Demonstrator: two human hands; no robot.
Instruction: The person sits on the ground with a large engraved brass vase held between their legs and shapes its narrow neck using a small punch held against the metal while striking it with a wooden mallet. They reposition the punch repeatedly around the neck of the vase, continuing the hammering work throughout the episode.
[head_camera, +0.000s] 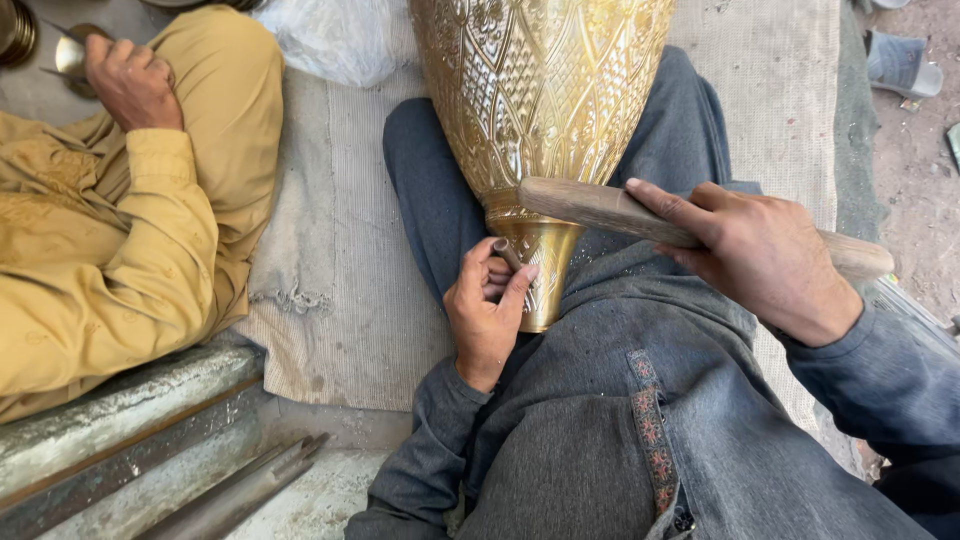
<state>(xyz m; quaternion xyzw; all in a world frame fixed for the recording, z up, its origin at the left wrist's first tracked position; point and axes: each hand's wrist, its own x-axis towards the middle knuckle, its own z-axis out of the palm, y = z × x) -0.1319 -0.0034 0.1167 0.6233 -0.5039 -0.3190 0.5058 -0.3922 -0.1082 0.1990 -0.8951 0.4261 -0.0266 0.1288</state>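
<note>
Head view: a worn grey woven mat (340, 300) covers the ground, with bare dirt at the right edge and metal rods (240, 490) lying at lower left; a large embossed brass vessel (540, 90) rests across the person's lap, its narrow neck pointing toward the body; the left hand (487, 300) is closed around a small punch (508, 256) whose tip sits against the neck; the right hand (760, 255) grips a wooden mallet (600, 208) held just above it. To strike well, I judge the punch should stay square to the brass and the blow land flat; beside them, a co-worker's hand (130, 80) holds a small metal piece (72, 52).
</note>
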